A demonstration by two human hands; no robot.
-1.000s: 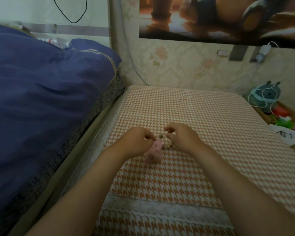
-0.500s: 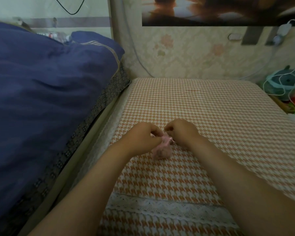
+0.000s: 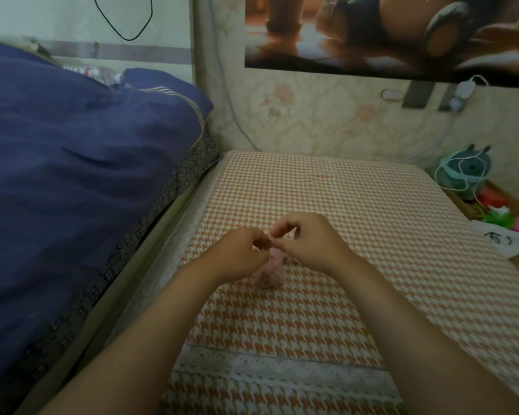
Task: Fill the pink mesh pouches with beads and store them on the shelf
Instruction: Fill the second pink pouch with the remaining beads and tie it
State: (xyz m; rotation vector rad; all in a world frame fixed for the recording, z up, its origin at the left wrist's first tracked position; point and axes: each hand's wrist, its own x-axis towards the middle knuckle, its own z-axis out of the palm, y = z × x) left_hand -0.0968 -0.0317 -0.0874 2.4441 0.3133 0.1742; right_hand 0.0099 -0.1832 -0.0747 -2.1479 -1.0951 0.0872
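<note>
The pink mesh pouch (image 3: 268,269) lies on the orange-and-white houndstooth cloth (image 3: 327,205) right between your hands. Its bulging bottom rests on the fabric and its gathered top is drawn up to your fingertips.

Your left hand (image 3: 240,256) has its fingers curled in, with thumb and forefinger pinching the top of the pouch. Your right hand (image 3: 310,242) meets it from the other side. Its thumb and forefinger are pressed together on the same gathered edge, and its other fingers are bent loosely above. The fingertips of both hands touch. Something small and dark sits in the pinch, but it is too blurred to say whether it is a bead or a fold of mesh. The pouch looks lumpy and part filled.

To your left a dark blue quilt (image 3: 72,175) is heaped beside the cloth. A lace band (image 3: 267,365) crosses the cloth nearer to you. On the floral wall ahead hang a poster (image 3: 387,34) and a white charger (image 3: 465,88). At the far right stands a teal round gadget (image 3: 465,172) wound with white cable.
</note>
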